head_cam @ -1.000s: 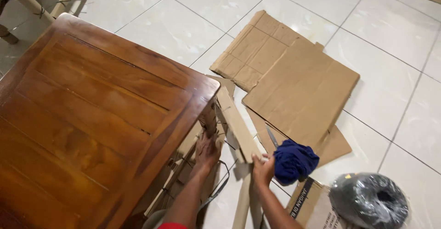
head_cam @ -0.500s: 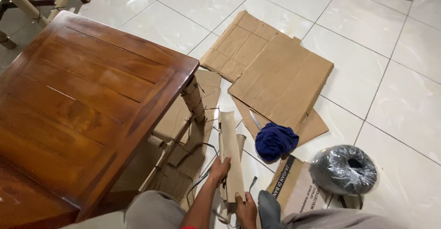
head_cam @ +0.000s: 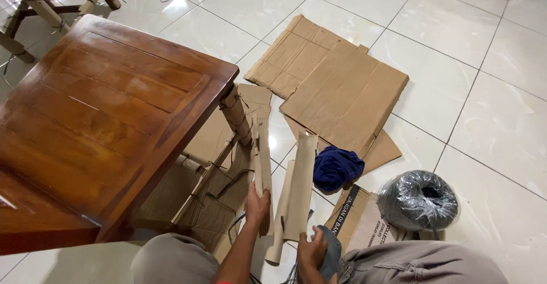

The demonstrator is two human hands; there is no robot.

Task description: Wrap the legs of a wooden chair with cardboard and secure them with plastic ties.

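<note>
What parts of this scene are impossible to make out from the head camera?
- Brown wooden table: its left and lower parts are cut off by the frame edge; only one cardboard-wrapped leg shows.
- Right hand: fingers partly behind the corrugated cardboard strip.
- Left hand: palm hidden against a narrower cardboard strip.
- Thin object under the blue cloth: covered now.

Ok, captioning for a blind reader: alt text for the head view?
Left hand and right hand each grip a cardboard strip beside a wooden table; flat cardboard sheets lie on the tiled floor.
</note>
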